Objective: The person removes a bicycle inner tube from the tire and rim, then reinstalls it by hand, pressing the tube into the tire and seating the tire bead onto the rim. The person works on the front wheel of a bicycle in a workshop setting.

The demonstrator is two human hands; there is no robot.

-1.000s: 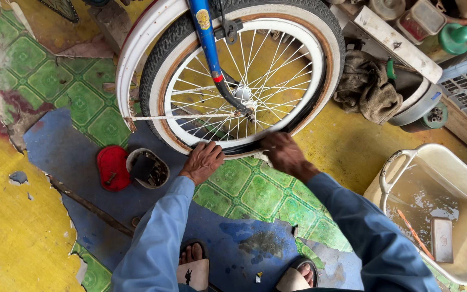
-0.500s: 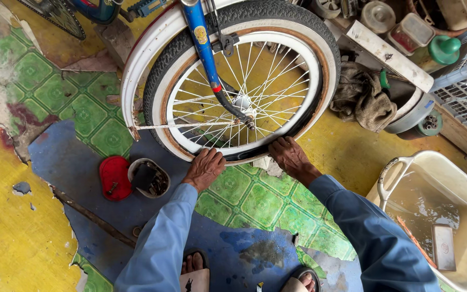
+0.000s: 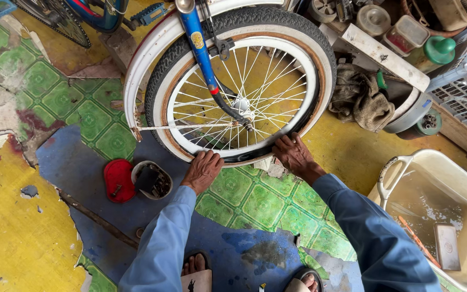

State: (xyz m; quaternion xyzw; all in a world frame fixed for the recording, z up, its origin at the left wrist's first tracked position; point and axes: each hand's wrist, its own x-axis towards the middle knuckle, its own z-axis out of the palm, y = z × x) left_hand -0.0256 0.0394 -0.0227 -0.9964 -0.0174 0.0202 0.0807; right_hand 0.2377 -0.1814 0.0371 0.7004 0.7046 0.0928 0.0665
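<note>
A bicycle wheel with a white rim (image 3: 182, 143), black tyre (image 3: 266, 19) and silver spokes stands in a blue fork (image 3: 201, 51) in front of me. My left hand (image 3: 204, 170) presses on the tyre at the wheel's bottom left. My right hand (image 3: 294, 154) grips the tyre at the bottom right. Both arms wear blue sleeves. A white mudguard (image 3: 136, 70) curves around the wheel's left side.
A red lid (image 3: 118, 180) and a small open tin (image 3: 151, 180) lie on the worn floor left of my hands. A white tub (image 3: 401, 170) with murky water sits at the right. A brown rag (image 3: 359, 97), jars and a crate crowd the upper right.
The view has shifted so the wheel sits lower in the frame. Both hands have stayed on the bottom of the tyre, sliding slightly along it.
</note>
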